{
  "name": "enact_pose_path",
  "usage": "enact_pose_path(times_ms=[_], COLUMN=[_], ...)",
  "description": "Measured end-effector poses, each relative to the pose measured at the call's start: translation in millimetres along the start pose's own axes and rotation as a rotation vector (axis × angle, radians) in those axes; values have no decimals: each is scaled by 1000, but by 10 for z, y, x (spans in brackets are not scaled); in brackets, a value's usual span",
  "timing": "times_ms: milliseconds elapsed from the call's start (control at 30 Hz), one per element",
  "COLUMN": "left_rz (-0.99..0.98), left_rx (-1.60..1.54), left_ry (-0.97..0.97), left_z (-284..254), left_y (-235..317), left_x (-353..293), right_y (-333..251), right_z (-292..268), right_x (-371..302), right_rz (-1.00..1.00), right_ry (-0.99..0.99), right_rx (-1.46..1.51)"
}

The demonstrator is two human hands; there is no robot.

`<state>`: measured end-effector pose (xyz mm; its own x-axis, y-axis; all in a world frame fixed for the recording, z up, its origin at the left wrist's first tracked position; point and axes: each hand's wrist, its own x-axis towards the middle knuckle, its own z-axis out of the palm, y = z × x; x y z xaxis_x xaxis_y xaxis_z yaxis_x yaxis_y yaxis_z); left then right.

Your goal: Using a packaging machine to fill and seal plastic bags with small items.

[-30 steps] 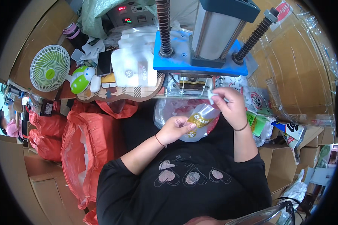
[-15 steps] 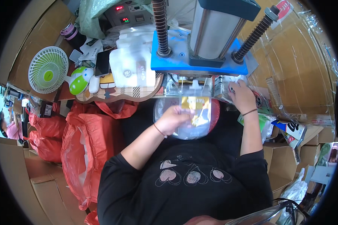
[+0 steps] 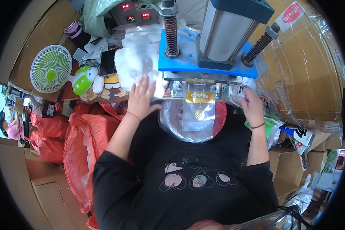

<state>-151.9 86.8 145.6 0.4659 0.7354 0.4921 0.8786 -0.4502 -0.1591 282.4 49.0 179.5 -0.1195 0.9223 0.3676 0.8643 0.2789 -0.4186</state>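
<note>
A clear plastic pouch with a gold printed band (image 3: 199,115) hangs upright below the press (image 3: 207,71), its top edge at the press front, with neither hand on it. My left hand (image 3: 141,100) is open, fingers spread, over the near edge of a stack of pale translucent pouches (image 3: 132,61). To the right of the press, my right hand (image 3: 253,108) has its fingers bent and thumb and fingertips together. Something small and whitish shows at those fingertips, too small to name.
Behind the hanging pouch is a round red container lined with clear plastic (image 3: 220,118). A small green-and-white fan (image 3: 51,69) and a phone (image 3: 107,63) are on the left. Red plastic bags (image 3: 92,134) stand at lower left; a tall cardboard sheet (image 3: 303,65) walls the right.
My left hand has let go of the gold-banded pouch and moved left and up to the pale stack. The pouch now hangs at the press. My right hand has shifted slightly right and down.
</note>
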Motion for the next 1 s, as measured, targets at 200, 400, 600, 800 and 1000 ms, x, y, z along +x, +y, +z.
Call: enact_pose_path(times_ms=[200,400,600,800,1000], left_rz=[-230,-470,-543,-585,-789], left_rx=[-663,-1202,-1570,-2067,-2207], left_ry=[-140,-389,-512,-763,-797], left_z=[57,-286,-293,-243,-153], left_y=[165,678,1061,1303,1281], left_x=[-296,-77,-105,-56,148], right_y=[-559,-1047,-1184,-933,-547], right_z=[38,245,225,31,-109], right_x=[-3,27,262,324,375], right_rz=[22,-46,-176,-305,-42], right_ry=[-45,-177,-71,-366,-153], right_rx=[247,677,580,351,-45])
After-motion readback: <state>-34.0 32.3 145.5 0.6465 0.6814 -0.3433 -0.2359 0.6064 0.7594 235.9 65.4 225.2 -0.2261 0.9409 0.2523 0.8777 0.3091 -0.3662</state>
